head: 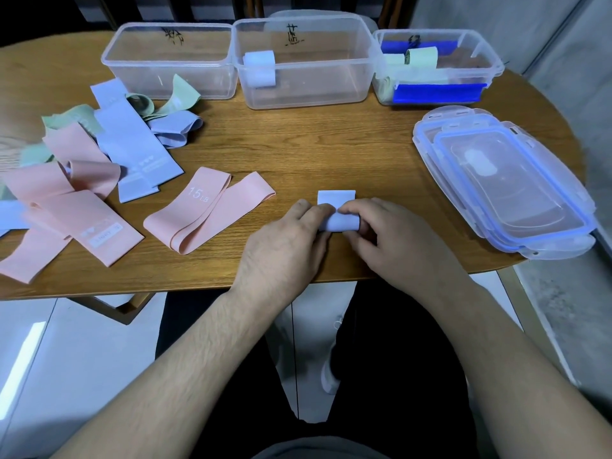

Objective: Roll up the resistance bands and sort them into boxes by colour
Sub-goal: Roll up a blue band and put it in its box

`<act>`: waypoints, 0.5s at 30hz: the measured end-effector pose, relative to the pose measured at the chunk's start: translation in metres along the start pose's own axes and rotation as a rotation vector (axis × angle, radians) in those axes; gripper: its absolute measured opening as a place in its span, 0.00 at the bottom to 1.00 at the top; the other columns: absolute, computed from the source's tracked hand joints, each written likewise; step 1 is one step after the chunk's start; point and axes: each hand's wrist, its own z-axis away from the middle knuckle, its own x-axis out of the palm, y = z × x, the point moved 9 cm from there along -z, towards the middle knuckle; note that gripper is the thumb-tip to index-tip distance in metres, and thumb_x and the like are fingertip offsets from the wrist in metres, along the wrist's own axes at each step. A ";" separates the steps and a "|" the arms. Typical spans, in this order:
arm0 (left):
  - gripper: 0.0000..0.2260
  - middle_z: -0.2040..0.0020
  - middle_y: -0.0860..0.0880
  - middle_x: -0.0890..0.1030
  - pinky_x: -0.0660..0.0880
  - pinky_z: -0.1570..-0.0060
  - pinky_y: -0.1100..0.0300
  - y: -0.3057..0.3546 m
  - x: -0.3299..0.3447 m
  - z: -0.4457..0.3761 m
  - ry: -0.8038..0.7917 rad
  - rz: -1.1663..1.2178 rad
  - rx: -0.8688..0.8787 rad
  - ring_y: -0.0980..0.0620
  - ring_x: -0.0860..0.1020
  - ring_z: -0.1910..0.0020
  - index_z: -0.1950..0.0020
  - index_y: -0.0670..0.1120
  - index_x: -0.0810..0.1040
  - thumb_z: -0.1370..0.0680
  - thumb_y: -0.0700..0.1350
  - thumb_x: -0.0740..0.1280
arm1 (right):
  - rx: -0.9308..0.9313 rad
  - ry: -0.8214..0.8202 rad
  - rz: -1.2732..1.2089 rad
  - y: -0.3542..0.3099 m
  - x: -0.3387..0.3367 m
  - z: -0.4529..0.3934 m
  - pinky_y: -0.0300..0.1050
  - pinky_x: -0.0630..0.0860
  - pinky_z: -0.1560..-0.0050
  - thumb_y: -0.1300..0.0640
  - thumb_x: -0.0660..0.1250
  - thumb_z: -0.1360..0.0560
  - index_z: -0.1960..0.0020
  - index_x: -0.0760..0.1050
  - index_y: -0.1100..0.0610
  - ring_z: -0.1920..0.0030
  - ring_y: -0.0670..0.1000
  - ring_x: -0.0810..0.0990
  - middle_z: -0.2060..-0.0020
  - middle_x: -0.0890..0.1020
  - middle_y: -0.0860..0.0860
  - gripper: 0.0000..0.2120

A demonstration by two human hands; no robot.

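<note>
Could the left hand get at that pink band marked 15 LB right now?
Probably, once it lets go. The left hand is pinching the blue band with the right hand. The pink band lies beside it on bare table, nothing between.

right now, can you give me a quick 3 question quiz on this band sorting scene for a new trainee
1. True or false: the left box holds a rolled band.
2. Which colour is the band that both hands are rolling? A pink, B light blue, C green.
3. Fill in: the stack of lids lies on the ____ side of the table.

Key
1. False. It holds nothing; the middle box has a light blue roll and the right box has a green roll.
2. B. The left hand and right hand grip it between their fingers.
3. Right.
</note>
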 end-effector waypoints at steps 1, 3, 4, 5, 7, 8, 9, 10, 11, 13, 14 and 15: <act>0.13 0.47 0.52 0.77 0.64 0.71 0.58 0.000 0.000 0.000 0.004 0.006 0.008 0.43 0.80 0.61 0.36 0.53 0.75 0.19 0.52 0.62 | -0.010 0.003 0.004 -0.001 0.000 0.001 0.39 0.64 0.57 0.57 0.66 0.22 0.38 0.76 0.50 0.56 0.43 0.70 0.58 0.70 0.39 0.12; 0.12 0.49 0.52 0.77 0.65 0.71 0.58 0.001 -0.001 0.003 0.009 0.008 0.024 0.43 0.80 0.61 0.37 0.53 0.75 0.19 0.53 0.62 | -0.026 0.005 0.020 -0.002 0.000 0.005 0.39 0.63 0.57 0.56 0.66 0.21 0.38 0.76 0.50 0.56 0.43 0.69 0.59 0.69 0.39 0.12; 0.12 0.49 0.52 0.77 0.66 0.71 0.58 0.002 -0.001 0.006 0.008 0.011 0.031 0.44 0.80 0.61 0.37 0.53 0.75 0.19 0.53 0.62 | -0.031 0.005 0.026 -0.003 0.001 0.008 0.40 0.64 0.57 0.55 0.65 0.21 0.38 0.76 0.50 0.55 0.43 0.70 0.58 0.70 0.39 0.12; 0.12 0.50 0.52 0.77 0.66 0.71 0.58 0.003 -0.001 0.009 0.007 0.017 0.037 0.44 0.80 0.61 0.37 0.53 0.75 0.19 0.53 0.62 | -0.036 0.008 0.030 -0.003 0.001 0.011 0.41 0.65 0.57 0.55 0.66 0.21 0.38 0.76 0.50 0.55 0.45 0.72 0.58 0.70 0.39 0.12; 0.11 0.50 0.53 0.77 0.67 0.71 0.58 0.006 -0.002 0.015 0.005 0.037 0.050 0.45 0.80 0.61 0.38 0.53 0.76 0.19 0.52 0.63 | -0.053 0.022 0.037 -0.004 0.001 0.019 0.41 0.66 0.57 0.55 0.67 0.21 0.38 0.76 0.51 0.54 0.46 0.73 0.58 0.71 0.40 0.12; 0.11 0.50 0.53 0.77 0.68 0.72 0.57 0.007 -0.002 0.019 0.002 0.050 0.052 0.45 0.80 0.61 0.38 0.53 0.76 0.19 0.52 0.63 | -0.064 0.031 0.042 -0.005 0.001 0.022 0.40 0.65 0.57 0.56 0.68 0.22 0.38 0.76 0.51 0.54 0.47 0.73 0.58 0.71 0.41 0.12; 0.11 0.51 0.54 0.76 0.70 0.72 0.56 0.007 -0.003 0.022 -0.001 0.061 0.051 0.46 0.80 0.61 0.38 0.54 0.75 0.20 0.52 0.63 | -0.073 0.036 0.045 -0.006 0.000 0.026 0.40 0.66 0.57 0.57 0.68 0.22 0.38 0.76 0.52 0.54 0.48 0.74 0.57 0.73 0.42 0.12; 0.12 0.51 0.54 0.76 0.71 0.72 0.56 0.008 -0.003 0.025 -0.004 0.068 0.049 0.46 0.80 0.61 0.38 0.54 0.75 0.20 0.53 0.62 | -0.079 0.035 0.046 -0.007 0.000 0.029 0.40 0.67 0.56 0.57 0.68 0.22 0.38 0.76 0.52 0.54 0.48 0.74 0.57 0.75 0.43 0.12; 0.12 0.50 0.54 0.76 0.72 0.72 0.56 0.008 -0.002 0.027 -0.008 0.072 0.048 0.47 0.80 0.61 0.38 0.54 0.75 0.20 0.54 0.61 | -0.084 0.030 0.044 -0.007 0.000 0.032 0.41 0.69 0.55 0.57 0.68 0.22 0.38 0.76 0.52 0.53 0.49 0.75 0.56 0.77 0.45 0.12; 0.14 0.50 0.55 0.76 0.71 0.72 0.56 0.009 -0.002 0.030 -0.011 0.081 0.053 0.48 0.80 0.60 0.37 0.55 0.75 0.20 0.55 0.59 | -0.092 0.021 0.035 -0.008 0.001 0.036 0.44 0.71 0.53 0.56 0.68 0.22 0.38 0.76 0.52 0.52 0.50 0.76 0.54 0.78 0.46 0.13; 0.14 0.50 0.55 0.77 0.71 0.71 0.56 0.010 -0.003 0.031 -0.011 0.088 0.055 0.47 0.80 0.60 0.37 0.55 0.75 0.21 0.55 0.59 | -0.093 0.017 0.031 -0.008 0.002 0.037 0.45 0.72 0.53 0.56 0.68 0.22 0.38 0.76 0.52 0.52 0.51 0.77 0.54 0.78 0.46 0.13; 0.14 0.50 0.55 0.77 0.72 0.71 0.56 0.010 -0.004 0.031 -0.011 0.092 0.055 0.47 0.80 0.60 0.37 0.55 0.74 0.21 0.55 0.59 | -0.091 0.014 0.028 -0.008 0.002 0.038 0.45 0.72 0.53 0.56 0.68 0.21 0.38 0.76 0.52 0.52 0.51 0.77 0.54 0.78 0.46 0.13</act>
